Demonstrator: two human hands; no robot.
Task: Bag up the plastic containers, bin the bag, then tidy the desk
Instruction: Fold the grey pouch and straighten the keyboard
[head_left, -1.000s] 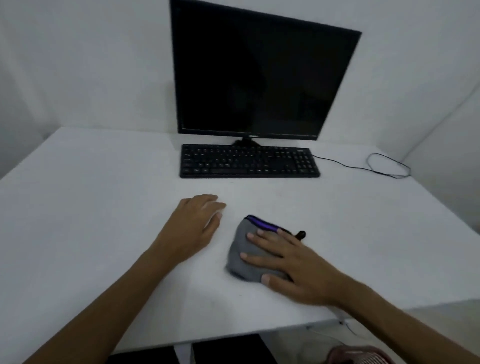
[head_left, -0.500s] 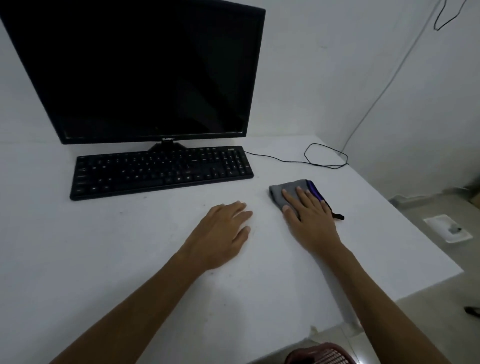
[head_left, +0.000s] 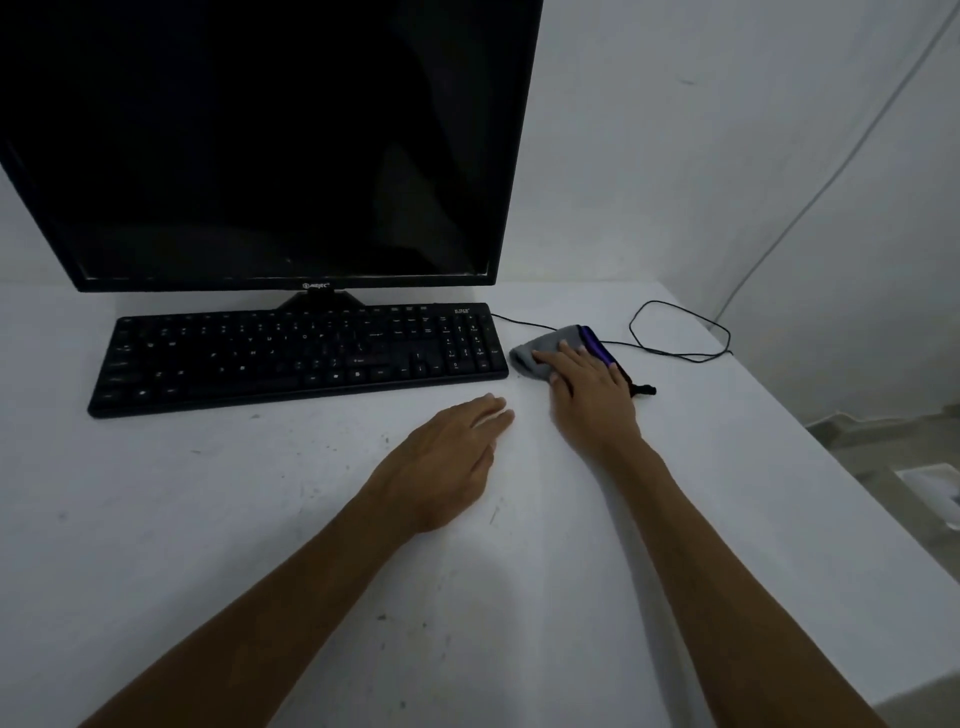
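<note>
A black keyboard (head_left: 298, 356) is sitting before a dark monitor (head_left: 270, 140) on the white table (head_left: 156, 519). The left hand (head_left: 447, 467) is resting flat with fingers together, holding nothing. The right hand (head_left: 589, 387) is pressing, fingers spread, on a grey cloth (head_left: 540, 351) with a purple edge, just right of the keyboard and overlying a black cable (head_left: 675, 332). No containers or bag are showing; desk wiping appears under way. The next stroke is calling for clearing the cable.
</note>
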